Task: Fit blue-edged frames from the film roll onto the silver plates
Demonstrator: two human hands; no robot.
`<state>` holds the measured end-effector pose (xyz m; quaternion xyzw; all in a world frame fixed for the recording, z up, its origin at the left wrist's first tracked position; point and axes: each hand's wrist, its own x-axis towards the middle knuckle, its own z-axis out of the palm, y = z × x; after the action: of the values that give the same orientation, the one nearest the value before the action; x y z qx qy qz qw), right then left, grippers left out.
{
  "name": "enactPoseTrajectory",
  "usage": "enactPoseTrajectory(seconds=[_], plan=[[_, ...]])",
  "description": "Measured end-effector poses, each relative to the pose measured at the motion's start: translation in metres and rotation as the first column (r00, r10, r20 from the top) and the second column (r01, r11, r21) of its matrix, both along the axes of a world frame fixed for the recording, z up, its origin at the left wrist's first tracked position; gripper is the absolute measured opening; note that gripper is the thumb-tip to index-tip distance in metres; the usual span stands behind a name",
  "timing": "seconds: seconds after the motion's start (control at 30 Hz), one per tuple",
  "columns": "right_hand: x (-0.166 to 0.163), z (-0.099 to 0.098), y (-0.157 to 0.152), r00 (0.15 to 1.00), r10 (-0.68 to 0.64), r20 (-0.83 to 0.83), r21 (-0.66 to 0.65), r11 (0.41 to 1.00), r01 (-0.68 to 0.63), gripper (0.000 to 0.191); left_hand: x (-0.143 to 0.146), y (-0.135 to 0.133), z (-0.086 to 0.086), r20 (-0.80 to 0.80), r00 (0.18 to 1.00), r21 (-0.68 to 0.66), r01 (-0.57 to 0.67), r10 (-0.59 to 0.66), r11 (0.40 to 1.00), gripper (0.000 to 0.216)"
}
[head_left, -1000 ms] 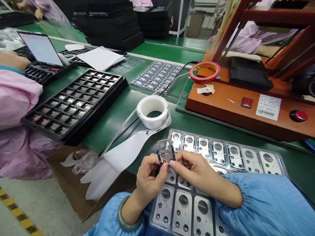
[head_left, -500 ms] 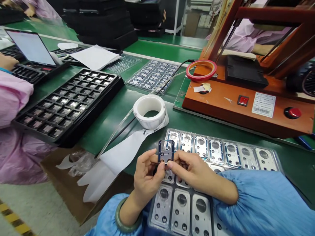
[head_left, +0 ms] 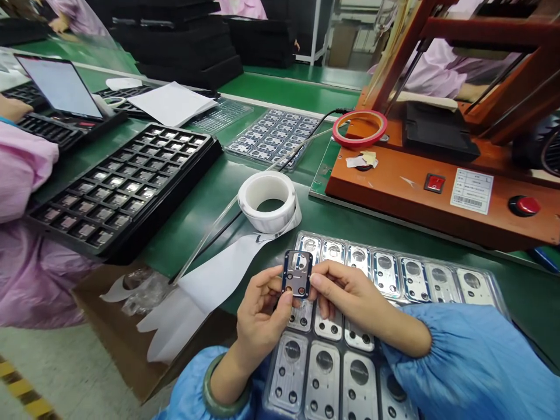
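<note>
My left hand (head_left: 262, 318) and my right hand (head_left: 350, 297) pinch a small blue-edged metal plate with round holes (head_left: 297, 273) between thumbs and fingertips, held upright just above a clear tray (head_left: 494, 291) of similar silver plates. The left thumb presses the plate's lower left corner; the right thumb and forefinger grip its right edge. Both arms wear blue sleeves, and a green bangle (head_left: 223, 391) circles the left wrist. A white tape roll (head_left: 268, 201) with its paper tail trailing off stands just beyond the hands.
A black compartment tray (head_left: 118, 186) of small parts lies to the left, beside a co-worker's pink sleeve (head_left: 24, 169). An orange press machine (head_left: 437, 169) with red buttons and a red tape ring (head_left: 359, 128) stands at right. Another clear parts tray (head_left: 273, 134) lies behind.
A clear film standing up from the plate a second ago is no longer seen on it. The plate has stayed between both hands, shifting only slightly.
</note>
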<state>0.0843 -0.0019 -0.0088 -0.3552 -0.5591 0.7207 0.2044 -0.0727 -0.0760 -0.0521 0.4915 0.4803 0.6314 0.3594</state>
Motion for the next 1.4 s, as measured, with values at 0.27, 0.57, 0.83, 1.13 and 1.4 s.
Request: enactPoseTrajectory(seconds=[0.27, 0.57, 0.83, 1.13, 1.4], plan=[[-0.0002, -0.0004, 0.0002, 1.0, -0.005, 0.017, 0.005, 1.0, 0.004, 0.036, -0.0013, -0.0004, -0.0011, 0.013, 0.999, 0.018, 0.042, -0.042, 0.999, 0.035], [-0.0008, 0.0006, 0.0014, 1.0, -0.013, 0.024, 0.014, 1.0, 0.013, 0.038, -0.0031, 0.0013, -0.0033, 0.056, 0.996, 0.004, 0.067, -0.067, 0.998, 0.032], [-0.0001, 0.0017, 0.0013, 1.0, -0.001, 0.026, 0.051, 0.999, 0.0, 0.035, -0.0019, 0.0021, 0.0009, 0.084, 0.995, -0.003, 0.061, -0.06, 0.998, 0.028], [0.001, 0.0013, -0.0021, 0.996, 0.044, 0.08, 0.109, 0.993, -0.052, 0.03, 0.0037, 0.001, 0.0014, 0.105, 0.991, -0.125, -0.068, 0.081, 0.99, 0.009], [0.0012, -0.002, -0.0035, 0.994, 0.056, 0.092, 0.088, 0.994, -0.064, 0.025, -0.0015, -0.0035, -0.002, 0.104, 0.995, -0.094, -0.002, 0.011, 0.996, 0.009]])
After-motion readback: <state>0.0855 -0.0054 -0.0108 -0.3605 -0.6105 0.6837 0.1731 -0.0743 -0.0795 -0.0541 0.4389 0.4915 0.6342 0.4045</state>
